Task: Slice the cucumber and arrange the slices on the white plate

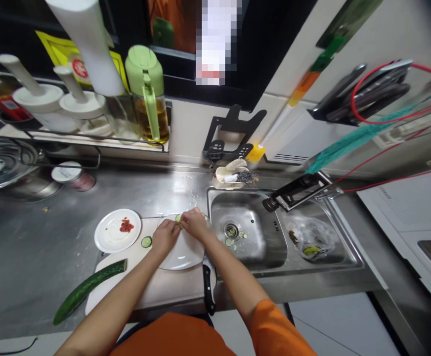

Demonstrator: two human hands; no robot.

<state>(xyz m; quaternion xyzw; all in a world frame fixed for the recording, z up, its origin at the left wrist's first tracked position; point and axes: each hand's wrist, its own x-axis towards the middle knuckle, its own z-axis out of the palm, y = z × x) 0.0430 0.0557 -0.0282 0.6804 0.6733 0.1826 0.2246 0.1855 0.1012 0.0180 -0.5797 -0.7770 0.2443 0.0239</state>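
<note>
Both my hands meet over the far side of a white plate point(182, 257) that rests on a pale cutting board point(156, 287). My left hand point(165, 235) and my right hand point(195, 223) pinch a thin cucumber slice point(179, 226) between their fingertips; fingers partly cover it. Just beyond them, a second cucumber slice point(178, 217) lies at the plate's far rim. Left of my left hand, a round slice point(146, 242) is on the board. A cut cucumber point(89, 288) lies across the board's left edge. A black-handled knife point(209, 287) lies right of the plate.
A smaller white plate point(104, 237) with chopped red pieces stands behind the board. The sink point(271, 247) at right holds several slices near its drain, and a plastic bag point(315, 237). A faucet point(293, 190) juts over it. Behind are a spice rack point(126, 142) and an oil bottle point(149, 99).
</note>
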